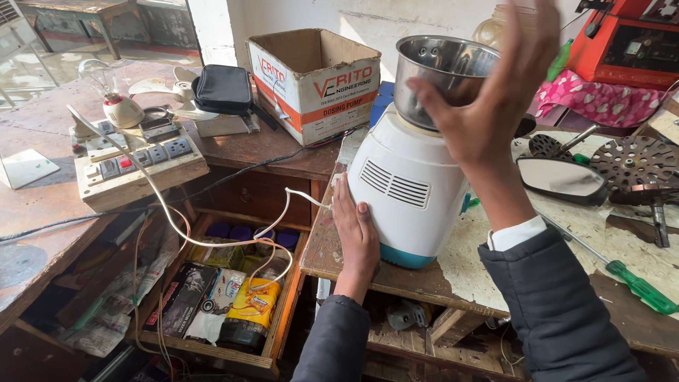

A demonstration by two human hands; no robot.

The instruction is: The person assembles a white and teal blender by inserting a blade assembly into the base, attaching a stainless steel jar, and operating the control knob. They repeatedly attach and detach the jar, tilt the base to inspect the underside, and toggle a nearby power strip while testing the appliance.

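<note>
White mixer-grinder base [407, 194], steel jar [442, 71] on top, your left hand [356, 237] flat against its side, your right hand [495, 99] fingers spread, apparently touching the jar.

Worn wooden counter [453, 272] is carrying a white mixer base [407, 194] near centre. At 3 o'clock of it, a mirror [562, 180], perforated metal discs [633, 163] and a green-handled screwdriver [640, 288] are lying flat. At 10 o'clock, a cardboard box [315, 78], black pouch [223, 88] and switchboard [138, 166] are sitting on the adjoining brown counter [42, 212].
</note>
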